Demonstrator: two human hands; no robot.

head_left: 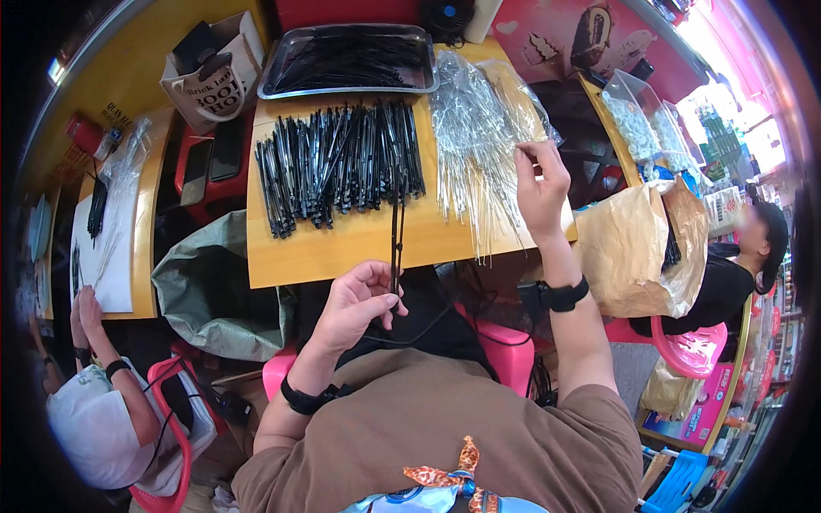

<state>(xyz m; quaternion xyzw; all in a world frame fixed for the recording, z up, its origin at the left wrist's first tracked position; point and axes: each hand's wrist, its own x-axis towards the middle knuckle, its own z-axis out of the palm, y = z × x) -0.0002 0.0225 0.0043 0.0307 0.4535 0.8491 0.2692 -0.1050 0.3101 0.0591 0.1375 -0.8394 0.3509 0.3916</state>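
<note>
- Yellow table (278,267): its far right corner is hidden by plastic.
- Metal tray (434,85) along the far edge, heaped with black strips; single pieces blur together.
- Row of slender black strips (338,167) lying mid-table, overlapping too densely to separate.
- Clear plastic bag (462,90) toward the right edge, its glare obscuring what lies beneath.
- Thin silvery wires (479,192) fanning from it, some tips past the near edge.
- Left hand (359,301), just off the near edge, fingers pinched around a dark strip (396,244); its upper end merges with the row.
- Right hand (543,181), over the right edge, thumb and fingers curled; I cannot tell whether they grip a wire.
</note>
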